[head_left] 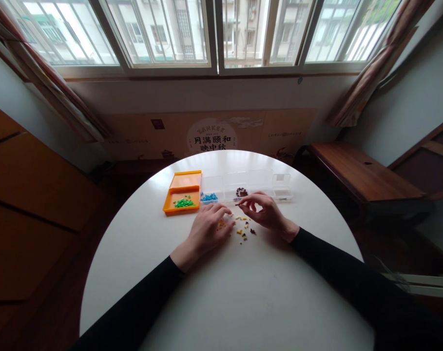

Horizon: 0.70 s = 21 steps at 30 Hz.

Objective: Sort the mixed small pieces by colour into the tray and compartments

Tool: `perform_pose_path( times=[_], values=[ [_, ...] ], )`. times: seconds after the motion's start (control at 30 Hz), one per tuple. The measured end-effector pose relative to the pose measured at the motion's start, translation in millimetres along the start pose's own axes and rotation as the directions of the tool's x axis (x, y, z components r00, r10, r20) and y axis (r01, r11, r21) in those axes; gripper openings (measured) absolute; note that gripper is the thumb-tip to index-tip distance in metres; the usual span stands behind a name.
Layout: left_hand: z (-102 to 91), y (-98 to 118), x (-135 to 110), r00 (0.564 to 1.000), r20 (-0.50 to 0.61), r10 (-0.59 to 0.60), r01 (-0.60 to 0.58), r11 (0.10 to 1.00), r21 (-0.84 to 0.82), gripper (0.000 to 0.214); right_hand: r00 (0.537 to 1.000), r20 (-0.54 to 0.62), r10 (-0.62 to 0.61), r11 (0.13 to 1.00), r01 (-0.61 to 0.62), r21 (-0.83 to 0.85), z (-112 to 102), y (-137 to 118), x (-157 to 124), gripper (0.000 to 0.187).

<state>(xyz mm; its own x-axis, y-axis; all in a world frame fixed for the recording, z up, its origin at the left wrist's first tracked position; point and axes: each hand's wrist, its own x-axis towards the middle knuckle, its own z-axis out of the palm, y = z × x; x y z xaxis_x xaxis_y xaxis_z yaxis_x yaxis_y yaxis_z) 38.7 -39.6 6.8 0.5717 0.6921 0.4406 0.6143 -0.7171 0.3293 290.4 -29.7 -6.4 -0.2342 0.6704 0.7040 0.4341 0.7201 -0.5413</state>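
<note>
Pinching a dark piece in the right hand, left hand loosely spread beside orange pieces, white table beneath

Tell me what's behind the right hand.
Brown pieces show in the clear case beyond the right hand; the hand covers part of the case, so anything directly behind it can't be seen.

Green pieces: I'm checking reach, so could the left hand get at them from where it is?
Probably yes: the left hand is close by, and the green pieces lie uncovered in the open orange box, with just its low wall to clear.
</note>
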Motion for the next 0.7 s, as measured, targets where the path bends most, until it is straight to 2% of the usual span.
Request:
perform_pose_path(
  times=[0.17, 0.23, 0.37, 0.47, 0.7],
  values=[
    [-1.1, 1.1, 0.3, 1.0, 0.006, -0.002, 0.002, 1.0, -0.008, 0.015, 0.999, 0.039, -0.035, 0.999, 0.036, -0.029, -0.1, -0.5, 0.9, 0.005],
    [-1.4, 1.8, 0.5, 1.0, 0.01, -0.008, 0.008, 1.0, -0.007, 0.014, 1.0, 0.011, -0.023, 0.996, 0.024, -0.085, 0.0, 1.2, 2.3, 0.005],
    [-1.8, 2.8, 0.8, 1.0, 0.023, -0.017, 0.017, 1.0, 0.006, 0.014, 0.98, -0.15, 0.128, 0.953, -0.164, -0.253, -1.2, 8.1, 5.9, 0.007],
    [-2.1, 3.1, 0.9, 1.0, 0.021, -0.004, 0.004, 1.0, 0.006, 0.014, 0.959, -0.174, 0.225, 0.922, -0.267, -0.28, -2.4, 11.4, 6.6, 0.011],
    [-0.4, 2.2, 0.3, 0.994, 0.015, 0.112, -0.111, 0.992, -0.064, 0.011, 0.979, -0.097, 0.182, 0.953, -0.2, -0.228, 0.2, 12.3, 2.3, 0.008]
  ],
)
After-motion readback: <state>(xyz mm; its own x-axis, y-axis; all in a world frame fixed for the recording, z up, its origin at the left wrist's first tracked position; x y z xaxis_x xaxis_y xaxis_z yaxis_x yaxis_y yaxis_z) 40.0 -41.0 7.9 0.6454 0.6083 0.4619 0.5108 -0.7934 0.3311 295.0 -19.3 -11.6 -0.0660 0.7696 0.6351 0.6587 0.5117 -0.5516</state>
